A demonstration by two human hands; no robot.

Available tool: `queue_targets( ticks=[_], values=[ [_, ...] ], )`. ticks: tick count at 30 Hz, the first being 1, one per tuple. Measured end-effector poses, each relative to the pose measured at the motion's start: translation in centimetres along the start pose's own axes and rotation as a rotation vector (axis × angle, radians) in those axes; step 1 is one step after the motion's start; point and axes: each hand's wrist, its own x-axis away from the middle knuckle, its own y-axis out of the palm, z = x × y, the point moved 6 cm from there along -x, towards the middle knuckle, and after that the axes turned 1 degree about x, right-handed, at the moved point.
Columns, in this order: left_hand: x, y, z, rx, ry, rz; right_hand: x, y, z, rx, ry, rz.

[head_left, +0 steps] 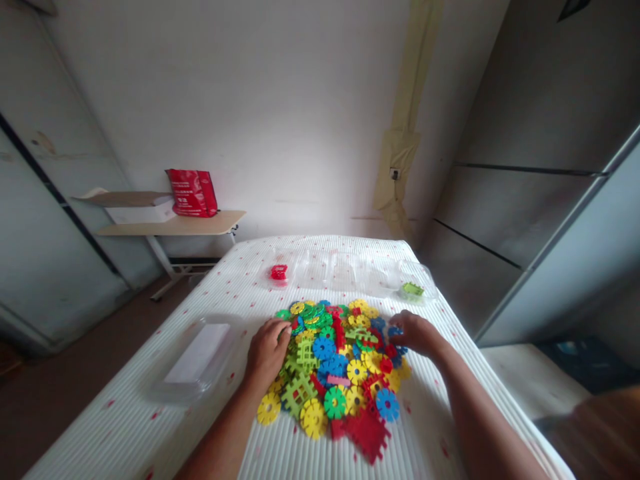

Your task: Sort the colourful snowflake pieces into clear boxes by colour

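Observation:
A heap of flat plastic interlocking pieces (340, 363) in red, yellow, green and blue lies on a white striped bedsheet (225, 300). My left hand (267, 350) rests on the heap's left edge, fingers curled over green and yellow pieces. At the heap's right side, my right hand (415, 333) has its fingers bent down onto blue and red pieces. What either hand grips, if anything, is hidden under the fingers. A big red square piece (367, 433) lies at the near edge.
A clear plastic lid (200, 357) lies left of the heap. Clear trays stand behind it, one with a red piece (279, 271), one with a green piece (413, 290). A side table with a red bag (193, 193) stands at the left wall.

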Motion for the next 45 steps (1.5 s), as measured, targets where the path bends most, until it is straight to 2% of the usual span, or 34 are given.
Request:
queue_targets(
  ticks=[6,11,13,21,30,34,38,45],
  values=[
    [0.0,0.0,0.1,-0.004,0.001,0.001,-0.2,0.0,-1.0,0.171,0.012,0.05],
    [0.0,0.0,0.0,0.006,0.003,0.003,-0.8,-0.8,-1.3,0.048,0.022,0.218],
    [0.0,0.0,0.0,0.012,0.004,-0.002,-1.1,-0.5,-1.7,-0.002,0.028,0.237],
    [0.0,0.1,0.0,0.02,0.003,0.001,-2.1,1.1,-3.2,0.079,0.054,0.067],
    [0.0,0.1,0.0,0.011,0.007,-0.012,-2.3,1.1,-3.3,0.092,0.057,0.058],
    [0.1,0.1,-0.1,0.009,0.007,-0.007,-2.1,0.7,-3.2,0.023,0.108,0.088],
    [0.1,0.1,0.0,0.006,0.015,0.0,-2.1,0.4,-2.3,-0.087,0.161,0.055],
    [0.1,0.1,-0.1,-0.022,0.024,-0.005,-2.1,-1.7,-1.3,-0.248,0.087,0.027]
  ],
)
